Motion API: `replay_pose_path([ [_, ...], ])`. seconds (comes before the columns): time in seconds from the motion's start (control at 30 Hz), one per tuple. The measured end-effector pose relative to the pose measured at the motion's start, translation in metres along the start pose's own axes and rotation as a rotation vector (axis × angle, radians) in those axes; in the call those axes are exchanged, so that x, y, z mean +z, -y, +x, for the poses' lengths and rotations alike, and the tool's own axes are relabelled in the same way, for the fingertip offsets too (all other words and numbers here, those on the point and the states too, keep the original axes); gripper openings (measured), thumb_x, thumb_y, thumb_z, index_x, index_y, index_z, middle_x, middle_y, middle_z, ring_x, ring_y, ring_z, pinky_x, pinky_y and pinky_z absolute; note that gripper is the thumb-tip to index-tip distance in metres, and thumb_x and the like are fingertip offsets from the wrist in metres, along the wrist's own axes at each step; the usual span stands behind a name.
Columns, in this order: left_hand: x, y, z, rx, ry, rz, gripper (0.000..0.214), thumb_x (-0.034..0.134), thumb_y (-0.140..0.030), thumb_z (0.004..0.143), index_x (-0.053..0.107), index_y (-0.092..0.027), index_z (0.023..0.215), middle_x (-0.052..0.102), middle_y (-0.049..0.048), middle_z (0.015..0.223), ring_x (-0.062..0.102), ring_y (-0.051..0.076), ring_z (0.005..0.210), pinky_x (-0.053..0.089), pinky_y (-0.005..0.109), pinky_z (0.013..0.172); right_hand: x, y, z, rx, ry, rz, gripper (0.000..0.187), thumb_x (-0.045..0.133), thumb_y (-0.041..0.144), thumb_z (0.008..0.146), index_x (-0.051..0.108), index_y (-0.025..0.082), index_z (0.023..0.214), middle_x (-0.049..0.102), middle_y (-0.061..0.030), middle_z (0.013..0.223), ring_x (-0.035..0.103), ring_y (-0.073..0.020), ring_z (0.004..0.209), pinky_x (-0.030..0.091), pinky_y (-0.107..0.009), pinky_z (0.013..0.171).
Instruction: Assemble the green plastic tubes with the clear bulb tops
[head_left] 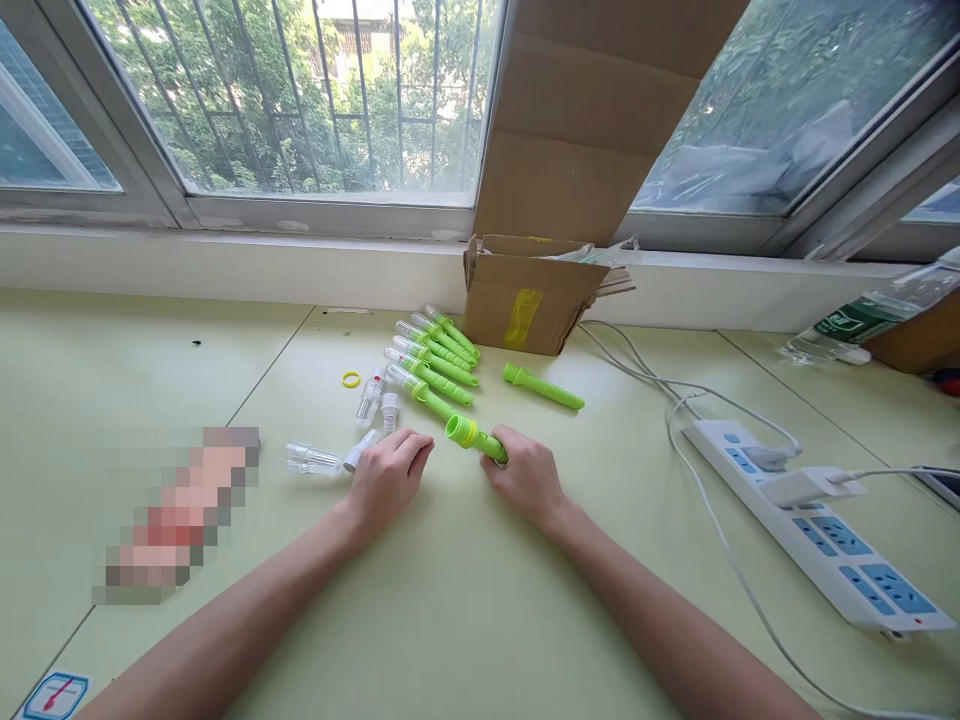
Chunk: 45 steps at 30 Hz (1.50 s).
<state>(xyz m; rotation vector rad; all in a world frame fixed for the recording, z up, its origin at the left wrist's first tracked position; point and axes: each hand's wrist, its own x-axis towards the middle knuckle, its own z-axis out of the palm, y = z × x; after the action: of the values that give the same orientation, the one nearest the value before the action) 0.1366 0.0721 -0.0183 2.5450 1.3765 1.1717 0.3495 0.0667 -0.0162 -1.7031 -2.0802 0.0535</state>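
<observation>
My right hand (526, 475) is closed around a green ribbed plastic handle (486, 442). The handle's open threaded end, with a yellow ring (466, 432) around it, points up and left. My left hand (390, 472) sits just left of it, fingers curled together; whatever they may hold is hidden. Beside the left hand's knuckles is a white-and-clear plastic insert (362, 451), and a clear ribbed tube (313, 459) lies left of that. Another clear tube (369, 400), a second white-and-clear insert (390, 411) and a loose yellow ring (351, 379) lie farther back.
Several green handles with clear tubes (431, 368) lie in a row behind my hands. One green handle (544, 386) without a tube lies to their right. A cardboard box (525, 300) stands by the window. A power strip (817, 530) with cables and a plastic bottle (862, 318) are at the right.
</observation>
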Motion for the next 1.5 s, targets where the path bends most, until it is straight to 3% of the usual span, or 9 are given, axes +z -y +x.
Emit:
replay_pose_path([
  [0.23, 0.005, 0.001, -0.003, -0.014, 0.049, 0.020, 0.026, 0.052, -0.028, 0.089, 0.052, -0.017, 0.065, 0.058, -0.0018, 0.063, 0.050, 0.008, 0.055, 0.035, 0.021, 0.052, 0.003, -0.002, -0.001, -0.042, -0.043, 0.030, 0.005, 0.047, 0.021, 0.075, 0.047, 0.021, 0.071, 0.057, 0.0003, 0.067, 0.046, -0.0133, 0.057, 0.024, -0.025, 0.052],
  [0.43, 0.002, 0.002, 0.000, 0.035, -0.010, 0.137, 0.032, 0.055, -0.032, 0.087, 0.046, -0.018, 0.060, 0.052, -0.0021, 0.058, 0.045, 0.010, 0.052, 0.032, 0.024, 0.049, 0.004, -0.003, -0.002, -0.096, -0.150, 0.012, 0.011, 0.050, 0.020, 0.073, 0.045, 0.020, 0.063, 0.054, -0.0006, 0.063, 0.044, -0.0130, 0.056, 0.023, -0.025, 0.050],
  [0.53, -0.001, 0.001, 0.004, 0.084, -0.043, 0.218, 0.028, 0.054, -0.028, 0.087, 0.048, -0.019, 0.061, 0.055, 0.0004, 0.062, 0.051, 0.014, 0.064, 0.038, 0.026, 0.057, 0.002, -0.002, -0.003, -0.117, -0.228, 0.074, 0.008, 0.050, 0.020, 0.074, 0.048, 0.020, 0.067, 0.055, -0.0013, 0.066, 0.047, -0.0134, 0.059, 0.028, -0.024, 0.052],
  [0.67, -0.004, 0.001, 0.008, 0.084, -0.036, 0.195, 0.011, 0.050, -0.020, 0.088, 0.056, -0.019, 0.079, 0.063, 0.0038, 0.080, 0.055, 0.019, 0.088, 0.043, 0.032, 0.079, -0.002, 0.002, -0.003, -0.087, -0.291, 0.184, 0.013, 0.053, 0.033, 0.082, 0.055, 0.020, 0.081, 0.061, -0.0042, 0.079, 0.055, -0.0153, 0.067, 0.036, -0.025, 0.057],
  [0.73, -0.003, 0.002, 0.007, 0.066, -0.022, 0.164, 0.010, 0.049, -0.018, 0.089, 0.057, -0.020, 0.082, 0.063, 0.0032, 0.081, 0.055, 0.019, 0.089, 0.043, 0.033, 0.080, -0.002, 0.003, -0.003, -0.065, -0.295, 0.215, 0.019, 0.052, 0.039, 0.084, 0.056, 0.020, 0.084, 0.062, -0.0050, 0.082, 0.057, -0.0157, 0.068, 0.039, -0.026, 0.059],
  [0.93, -0.003, 0.004, 0.006, 0.049, 0.019, 0.168, 0.022, 0.053, -0.029, 0.087, 0.051, -0.020, 0.068, 0.060, 0.0023, 0.072, 0.055, 0.019, 0.080, 0.043, 0.034, 0.076, -0.003, 0.004, -0.004, -0.046, -0.278, 0.258, 0.023, 0.052, 0.043, 0.085, 0.057, 0.020, 0.089, 0.063, -0.0053, 0.084, 0.058, -0.0156, 0.069, 0.042, -0.026, 0.062],
  [1.1, -0.003, 0.004, 0.007, -0.014, 0.068, 0.292, 0.016, 0.050, -0.032, 0.088, 0.057, -0.018, 0.084, 0.064, 0.0082, 0.099, 0.055, 0.024, 0.099, 0.041, 0.039, 0.086, -0.003, 0.005, -0.004, -0.047, -0.269, 0.274, 0.023, 0.053, 0.042, 0.085, 0.057, 0.020, 0.090, 0.062, -0.0045, 0.084, 0.058, -0.0151, 0.069, 0.043, -0.026, 0.062],
  [1.3, -0.003, 0.001, 0.007, -0.067, 0.103, 0.453, 0.026, 0.048, -0.031, 0.088, 0.058, -0.016, 0.107, 0.056, 0.0162, 0.125, 0.050, 0.031, 0.114, 0.031, 0.052, 0.100, -0.004, 0.006, -0.003, -0.047, -0.276, 0.269, 0.024, 0.052, 0.042, 0.084, 0.058, 0.020, 0.089, 0.062, -0.0044, 0.083, 0.058, -0.0150, 0.067, 0.042, -0.026, 0.061],
  [1.5, -0.001, 0.000, 0.006, -0.073, 0.146, 0.513, 0.028, 0.044, -0.026, 0.088, 0.057, -0.016, 0.110, 0.053, 0.0186, 0.130, 0.060, 0.030, 0.099, 0.026, 0.058, 0.101, -0.004, 0.006, -0.003, -0.048, -0.269, 0.268, 0.023, 0.052, 0.042, 0.084, 0.057, 0.020, 0.089, 0.062, -0.0043, 0.082, 0.058, -0.0153, 0.067, 0.042, -0.026, 0.061],
])
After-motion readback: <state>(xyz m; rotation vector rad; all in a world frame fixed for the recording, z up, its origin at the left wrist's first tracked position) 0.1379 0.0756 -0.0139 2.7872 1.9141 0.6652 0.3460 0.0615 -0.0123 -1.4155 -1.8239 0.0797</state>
